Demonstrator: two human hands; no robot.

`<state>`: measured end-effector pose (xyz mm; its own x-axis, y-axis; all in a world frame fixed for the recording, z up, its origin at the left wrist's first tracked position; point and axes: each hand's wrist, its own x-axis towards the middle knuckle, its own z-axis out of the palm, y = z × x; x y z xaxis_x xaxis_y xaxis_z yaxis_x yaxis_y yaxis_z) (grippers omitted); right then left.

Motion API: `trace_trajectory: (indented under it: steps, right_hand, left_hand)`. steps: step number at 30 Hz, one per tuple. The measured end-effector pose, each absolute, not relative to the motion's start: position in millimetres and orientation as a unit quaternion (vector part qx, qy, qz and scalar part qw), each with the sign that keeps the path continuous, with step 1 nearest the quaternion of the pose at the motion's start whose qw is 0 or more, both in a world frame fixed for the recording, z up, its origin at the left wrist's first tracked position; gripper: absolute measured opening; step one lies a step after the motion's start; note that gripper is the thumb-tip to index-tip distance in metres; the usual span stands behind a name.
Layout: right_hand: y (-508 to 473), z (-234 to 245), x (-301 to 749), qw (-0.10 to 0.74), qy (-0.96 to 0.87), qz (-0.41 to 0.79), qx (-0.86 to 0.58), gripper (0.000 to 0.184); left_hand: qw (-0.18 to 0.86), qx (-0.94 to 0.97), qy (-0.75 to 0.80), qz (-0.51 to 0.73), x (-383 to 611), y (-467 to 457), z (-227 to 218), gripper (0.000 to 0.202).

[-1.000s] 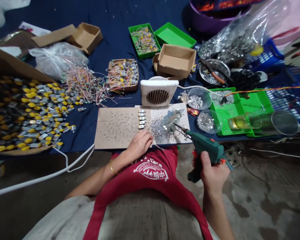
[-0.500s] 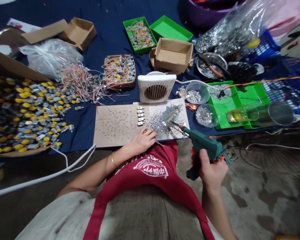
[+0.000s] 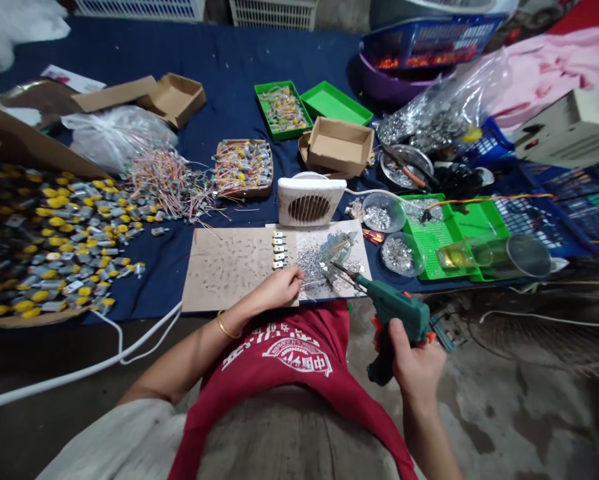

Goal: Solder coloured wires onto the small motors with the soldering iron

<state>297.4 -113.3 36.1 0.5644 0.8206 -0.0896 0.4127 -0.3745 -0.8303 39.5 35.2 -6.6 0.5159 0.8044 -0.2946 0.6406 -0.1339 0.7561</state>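
While the person leans over a blue cloth (image 3: 229, 67), the right hand (image 3: 416, 363) wraps around the grip of a green soldering gun (image 3: 396, 310). Its fingers curl close together around the grip, and the gun's thin metal tip points to about 11 o'clock. The tip is just above a messy pile of shiny silver bits (image 3: 319, 263), but I can't tell if it touches them. The left hand (image 3: 279, 288), with a gold bangle (image 3: 224, 325) on its wrist, lies on a brown card board (image 3: 229, 270). Its fingers are bent and close together, right by the end of a short row of small motors (image 3: 279, 250), but I can't tell if they pinch anything. That row stands in the middle of the board, at about 12 o'clock from the left hand. The motors look small, light and a bit slippery, and their thin metal tabs may bend easily, so it seems best to pick one up by its round body. The gun looks heavier and stiff, so the grip is the safe place to hold it, well away from the tip, which may be hot. Around the board, a big heap of motors with yellow ends (image 3: 44, 253) sits at 9 o'clock and a tangle of colored wires (image 3: 169, 183) at 10 o'clock. A white fan (image 3: 309, 200) stands at 12 o'clock, and a clear bowl of silver bits (image 3: 396, 255) sits at 3 o'clock.
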Motion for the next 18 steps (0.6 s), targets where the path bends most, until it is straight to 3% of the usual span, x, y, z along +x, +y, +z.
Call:
trace_trajectory:
  steps: [8, 18]
  right_hand:
    - [-98, 53, 280, 0.318, -0.493, 0.263, -0.766, 0.057]
    - [-102, 50, 264, 0.286, -0.542, 0.231, -0.756, 0.053]
  left_hand:
    - [0.312, 0.793, 0.523, 0.020, 48, 29, -6, 0.021]
    - [0.322, 0.779, 0.536, 0.040, 50, 31, -21, 0.024]
